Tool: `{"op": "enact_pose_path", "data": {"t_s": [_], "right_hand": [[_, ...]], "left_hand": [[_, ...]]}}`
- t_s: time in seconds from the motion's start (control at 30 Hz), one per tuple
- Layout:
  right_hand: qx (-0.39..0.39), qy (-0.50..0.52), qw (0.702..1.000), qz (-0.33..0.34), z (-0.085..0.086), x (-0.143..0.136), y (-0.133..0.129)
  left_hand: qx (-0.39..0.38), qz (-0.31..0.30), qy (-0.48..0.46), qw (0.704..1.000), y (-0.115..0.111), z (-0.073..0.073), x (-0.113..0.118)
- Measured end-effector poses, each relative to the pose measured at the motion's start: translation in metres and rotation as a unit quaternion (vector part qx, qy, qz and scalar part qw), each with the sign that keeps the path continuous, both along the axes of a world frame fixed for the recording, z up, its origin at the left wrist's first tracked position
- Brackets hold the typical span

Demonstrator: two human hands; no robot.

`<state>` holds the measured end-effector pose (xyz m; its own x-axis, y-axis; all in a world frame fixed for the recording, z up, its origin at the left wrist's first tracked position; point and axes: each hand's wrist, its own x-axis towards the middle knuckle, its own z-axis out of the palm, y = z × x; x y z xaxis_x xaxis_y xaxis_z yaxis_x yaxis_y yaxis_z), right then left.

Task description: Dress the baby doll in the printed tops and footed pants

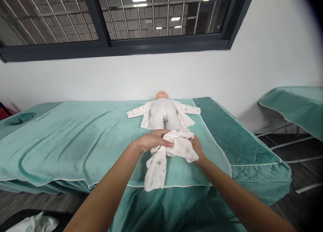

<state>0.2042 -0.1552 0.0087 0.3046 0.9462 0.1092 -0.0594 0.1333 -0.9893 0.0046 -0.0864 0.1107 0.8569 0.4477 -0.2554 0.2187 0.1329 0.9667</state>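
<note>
A baby doll [165, 108] lies on its back on the green bed, head toward the wall. It has on an open white printed jacket [146, 119], both sleeves spread sideways. Both my hands grip a pair of white printed baby pants [180, 146] around the doll's lower legs, whose feet are hidden by the cloth. My left hand [153, 140] pinches the bunched waist side with thumb on top. Behind the right edge of the fabric, my right hand [196, 148] has its fingers partly covered. One pant leg [155, 168] hangs toward me, over the bed.
A light green sheet [75, 134] covers the bed, with a darker quilted cover [234, 138] at right. Above the white wall is a barred window [161, 47]. Another green bed [300, 104] stands right. White cloth [37, 223] lies at lower left.
</note>
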Motion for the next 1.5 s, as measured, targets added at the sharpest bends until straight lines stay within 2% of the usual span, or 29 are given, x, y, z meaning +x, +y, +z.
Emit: {"op": "enact_pose_path", "data": {"t_s": [0.13,0.27,0.37,0.47,0.67,0.77,0.83,0.9,0.97,1.03,1.13,1.2,1.33,1.5], "right_hand": [[0.03,0.001,0.997,-0.074,-0.004,-0.001,0.015],[0.035,-0.026,0.993,-0.111,-0.011,-0.004,0.028],[0.032,-0.059,0.991,-0.119,-0.014,-0.001,0.035],[0.032,-0.087,0.989,-0.119,-0.015,0.004,0.042],[0.024,-0.149,0.98,-0.129,-0.014,0.015,0.06],[0.008,-0.175,0.976,-0.133,-0.013,0.02,0.07],[-0.002,-0.192,0.973,-0.126,-0.01,0.025,0.074],[-0.001,-0.212,0.972,-0.102,-0.002,0.03,0.073],[0.029,-0.258,0.964,-0.056,0.012,0.032,0.067],[0.069,-0.321,0.944,0.017,0.031,0.03,0.059],[0.067,-0.368,0.914,0.154,0.063,0.017,0.05],[0.04,-0.373,0.903,0.209,0.08,0.006,0.05],[-0.033,-0.348,0.909,0.228,0.095,-0.005,0.061],[-0.065,-0.274,0.924,0.258,0.098,0.002,0.071]], "left_hand": [[0.028,0.054,-0.022,0.998,0.01,-0.008,0.004],[0.143,0.141,-0.009,0.98,0.027,-0.023,0.017],[0.254,0.187,0.01,0.949,0.039,-0.03,0.03],[0.342,0.221,0.043,0.912,0.048,-0.031,0.04],[0.452,0.27,0.053,0.848,0.062,-0.031,0.052],[0.468,0.291,0.031,0.834,0.07,-0.035,0.052],[0.433,0.297,0.005,0.851,0.073,-0.036,0.047],[0.352,0.265,-0.022,0.898,0.075,-0.036,0.036],[0.255,0.211,-0.041,0.943,0.073,-0.034,0.022],[0.183,0.176,-0.053,0.966,0.07,-0.033,0.009],[0.125,0.162,-0.086,0.975,0.061,-0.033,-0.003],[0.106,0.153,-0.108,0.977,0.055,-0.034,-0.005],[0.1,0.141,-0.119,0.978,0.049,-0.035,-0.006],[0.125,0.13,-0.091,0.979,0.05,-0.035,-0.012]]}}
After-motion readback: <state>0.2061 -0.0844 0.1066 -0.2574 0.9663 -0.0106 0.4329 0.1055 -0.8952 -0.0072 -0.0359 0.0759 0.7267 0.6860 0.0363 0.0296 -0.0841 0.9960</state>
